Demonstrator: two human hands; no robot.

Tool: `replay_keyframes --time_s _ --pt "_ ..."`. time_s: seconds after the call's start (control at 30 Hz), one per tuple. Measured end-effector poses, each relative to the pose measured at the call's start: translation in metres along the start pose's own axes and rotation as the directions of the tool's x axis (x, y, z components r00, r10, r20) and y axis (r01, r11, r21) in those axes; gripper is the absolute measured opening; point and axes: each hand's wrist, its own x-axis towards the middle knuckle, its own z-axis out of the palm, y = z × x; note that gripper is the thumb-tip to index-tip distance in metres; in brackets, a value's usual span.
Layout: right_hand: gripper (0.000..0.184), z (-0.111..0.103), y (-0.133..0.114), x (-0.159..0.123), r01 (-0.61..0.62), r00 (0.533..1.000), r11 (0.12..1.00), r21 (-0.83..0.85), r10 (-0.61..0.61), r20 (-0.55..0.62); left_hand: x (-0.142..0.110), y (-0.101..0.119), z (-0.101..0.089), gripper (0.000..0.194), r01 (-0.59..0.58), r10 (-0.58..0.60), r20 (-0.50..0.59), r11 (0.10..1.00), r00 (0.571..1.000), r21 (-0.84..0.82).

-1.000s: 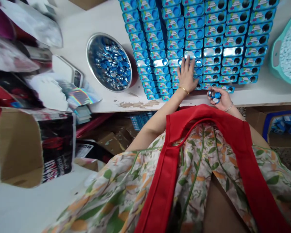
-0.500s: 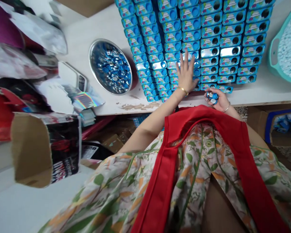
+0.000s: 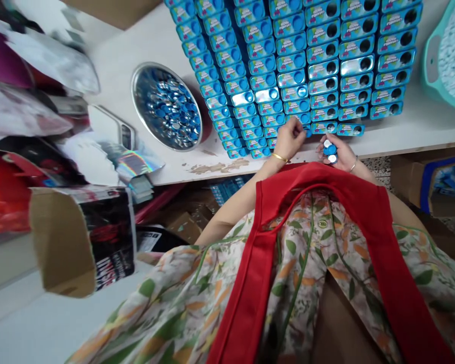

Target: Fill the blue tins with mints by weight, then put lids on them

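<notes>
My right hand (image 3: pixel 343 155) is cupped, palm up, around several small round blue-and-silver caps (image 3: pixel 330 150) near the table's front edge. To its left, my left hand (image 3: pixel 289 138) has its fingers curled together at the near end of the rows; anything between the fingertips is hidden. The rows are blue printed tins (image 3: pixel 261 65) standing side by side in columns. In the left columns their round openings show blue caps; most in the right columns show dark holes. One tin (image 3: pixel 351 130) lies nearest my right hand.
A steel bowl (image 3: pixel 134 108) of loose blue-and-silver caps stands left of the tins. On the right is a teal basin (image 3: pixel 432 60) full of small white pieces. A white device (image 3: pixel 106 124), papers and bags crowd the left. Below the table sits an open cardboard box (image 3: pixel 409 182).
My left hand has drawn back from lying spread over the tins to the near end of the rows, and its fingers have curled together. My right hand keeps the caps in nearly the same place.
</notes>
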Motion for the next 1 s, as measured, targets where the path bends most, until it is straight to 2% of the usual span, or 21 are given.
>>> replay_keyframes --time_s 0.07,0.13,0.27,0.43,0.53,0.6,0.67,0.7,0.73,0.8,0.87,1.0 --pt "0.031 -0.003 -0.001 -0.006 0.005 1.000 1.000 0.005 -0.005 0.024 0.010 -0.003 -0.003 0.022 0.076 -0.073 -0.032 0.993 0.997 0.095" --pt "0.031 -0.005 -0.003 -0.015 0.015 0.998 1.000 0.019 -0.016 0.057 0.020 -0.004 -0.002 0.027 0.105 -0.106 -0.008 0.969 0.994 0.224" --pt "0.036 -0.006 -0.003 -0.028 0.019 0.996 1.000 0.002 -0.019 0.084 0.036 -0.001 0.002 0.034 0.195 -0.238 0.035 0.863 0.971 0.466" --pt "0.040 -0.004 -0.002 -0.027 0.060 0.997 0.998 -0.002 -0.059 0.054 0.047 -0.009 0.001 0.051 0.245 -0.322 0.044 0.794 0.946 0.556" --pt "0.040 -0.001 -0.005 -0.024 0.035 0.998 0.999 -0.005 -0.035 0.053 0.043 -0.008 -0.001 0.048 0.225 -0.308 0.052 0.789 0.950 0.572" --pt "0.040 0.001 -0.006 -0.024 0.019 0.998 1.000 -0.006 -0.019 0.054 0.034 0.000 -0.002 0.036 0.117 -0.192 0.087 0.838 0.978 0.533" --pt "0.042 0.003 -0.006 -0.026 0.018 0.999 1.000 -0.005 -0.018 0.051 0.020 0.014 -0.003 0.027 -0.110 0.035 0.180 0.895 0.983 0.432" --pt "0.045 0.003 -0.006 -0.027 0.021 0.999 1.000 -0.010 -0.021 0.045 0.014 0.022 -0.003 0.028 -0.244 0.160 0.245 0.898 0.956 0.366" --pt "0.049 0.003 -0.005 -0.028 0.022 0.999 0.999 -0.024 -0.021 0.038 0.008 0.029 -0.003 0.030 -0.364 0.269 0.315 0.881 0.910 0.301" --pt "0.056 0.002 -0.002 -0.029 0.021 1.000 0.997 -0.072 -0.020 0.016 0.000 0.041 -0.001 0.032 -0.519 0.392 0.443 0.828 0.806 0.211" --pt "0.062 -0.002 0.001 -0.029 0.000 1.000 0.991 -0.134 0.002 0.014 -0.003 0.047 0.002 0.032 -0.590 0.421 0.532 0.783 0.735 0.195" --pt "0.073 -0.012 0.004 -0.027 -0.088 0.992 0.970 -0.228 0.107 0.072 0.002 0.048 0.008 0.033 -0.668 0.379 0.643 0.687 0.665 0.286"
